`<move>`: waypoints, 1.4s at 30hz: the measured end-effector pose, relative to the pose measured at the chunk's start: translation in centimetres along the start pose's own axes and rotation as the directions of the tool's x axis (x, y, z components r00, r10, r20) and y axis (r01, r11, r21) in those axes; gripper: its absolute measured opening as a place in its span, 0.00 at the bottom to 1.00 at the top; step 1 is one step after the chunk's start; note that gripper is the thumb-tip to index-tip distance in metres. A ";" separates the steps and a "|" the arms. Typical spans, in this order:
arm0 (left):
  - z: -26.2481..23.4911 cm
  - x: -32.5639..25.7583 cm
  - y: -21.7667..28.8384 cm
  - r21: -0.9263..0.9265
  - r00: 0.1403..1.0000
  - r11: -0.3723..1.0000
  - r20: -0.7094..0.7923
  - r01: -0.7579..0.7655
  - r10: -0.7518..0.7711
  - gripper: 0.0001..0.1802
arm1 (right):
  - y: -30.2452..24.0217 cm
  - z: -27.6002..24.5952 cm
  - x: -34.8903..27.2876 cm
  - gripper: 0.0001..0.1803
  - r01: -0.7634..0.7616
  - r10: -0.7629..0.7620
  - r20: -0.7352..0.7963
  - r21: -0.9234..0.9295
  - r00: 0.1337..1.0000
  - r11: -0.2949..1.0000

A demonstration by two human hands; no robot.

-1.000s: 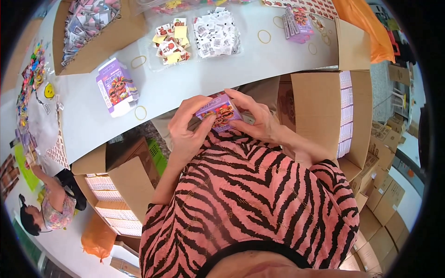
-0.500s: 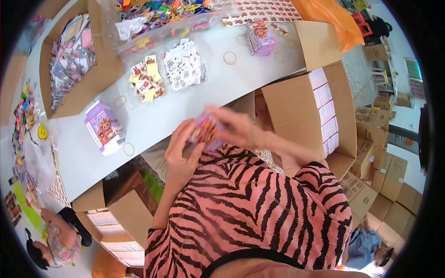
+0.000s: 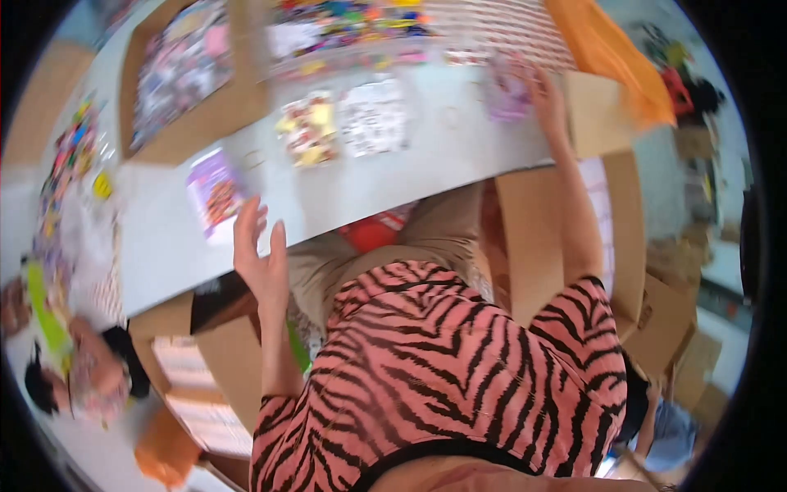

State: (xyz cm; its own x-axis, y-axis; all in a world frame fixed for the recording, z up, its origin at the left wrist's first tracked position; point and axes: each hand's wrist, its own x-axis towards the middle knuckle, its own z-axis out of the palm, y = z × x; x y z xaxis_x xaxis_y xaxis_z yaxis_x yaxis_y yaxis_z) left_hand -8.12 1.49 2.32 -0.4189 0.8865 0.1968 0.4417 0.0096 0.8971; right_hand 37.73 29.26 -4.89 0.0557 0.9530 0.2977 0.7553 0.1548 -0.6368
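Note:
My left hand point(image 3: 261, 254) is held at the table's front edge, thumb and fingers apart, with nothing in it. Just beyond its fingertips lies a purple printed carton point(image 3: 216, 190). At the far right of the table my right hand point(image 3: 544, 92) is against a small pile of purple packets point(image 3: 506, 88). Motion blurs its fingers, so whether they grip a packet does not show. Between the hands lie a stack of white printed slips point(image 3: 374, 117) and a heap of red, white and yellow cards point(image 3: 310, 129).
Across the table's back stand a carton of small packets point(image 3: 244, 74) and a clear bin of colourful trinkets point(image 3: 352, 33). An open cardboard box point(image 3: 533, 238) is at my right, another point(image 3: 225, 361) at lower left. A person point(image 3: 90, 369) sits at the left; orange cloth point(image 3: 607, 61) hangs at the right.
My hands have parted. The right one went from the purple packet at my lap to the pile at the far right; the left let go and opened toward the carton. The view has shifted.

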 end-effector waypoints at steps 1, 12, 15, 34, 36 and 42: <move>-1.1 0.9 -0.8 0.078 0.996 0.996 -0.081 -0.030 0.036 0.25 | -0.7 -0.5 -0.5 0.23 -0.103 0.101 0.060 0.045 0.993 0.994; -2.0 7.5 -5.9 0.683 0.981 0.712 -0.186 0.166 -0.050 0.55 | -14.3 0.5 -7.7 0.18 0.477 -0.474 0.058 -0.045 0.879 0.878; -1.6 8.0 -5.8 0.705 0.971 0.670 -0.209 0.233 -0.117 0.55 | -16.2 1.1 -9.1 0.18 0.506 -0.508 0.077 0.044 0.858 0.862; -0.8 5.0 1.3 -0.865 0.947 0.393 0.314 0.312 -0.062 0.44 | -26.7 3.5 -10.1 0.20 0.127 -0.469 0.391 0.646 0.792 0.753; 0.8 4.0 1.8 -0.868 0.896 0.252 0.445 0.427 0.012 0.49 | -28.6 4.1 -9.5 0.20 0.012 -0.477 0.417 0.743 0.774 0.669; 4.8 1.4 3.1 -0.709 0.713 -0.118 0.659 0.695 0.238 0.51 | -31.5 4.3 -8.5 0.14 -0.381 -0.523 0.721 0.689 0.455 0.617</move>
State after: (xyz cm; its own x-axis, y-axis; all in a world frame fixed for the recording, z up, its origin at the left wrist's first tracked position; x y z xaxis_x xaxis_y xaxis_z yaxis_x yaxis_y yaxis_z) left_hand -3.55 5.02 3.46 0.3293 0.9396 0.0931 -0.9060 0.2867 0.3115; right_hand 10.70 17.38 9.57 -0.8403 0.5403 -0.0438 -0.0050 -0.0886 -0.9961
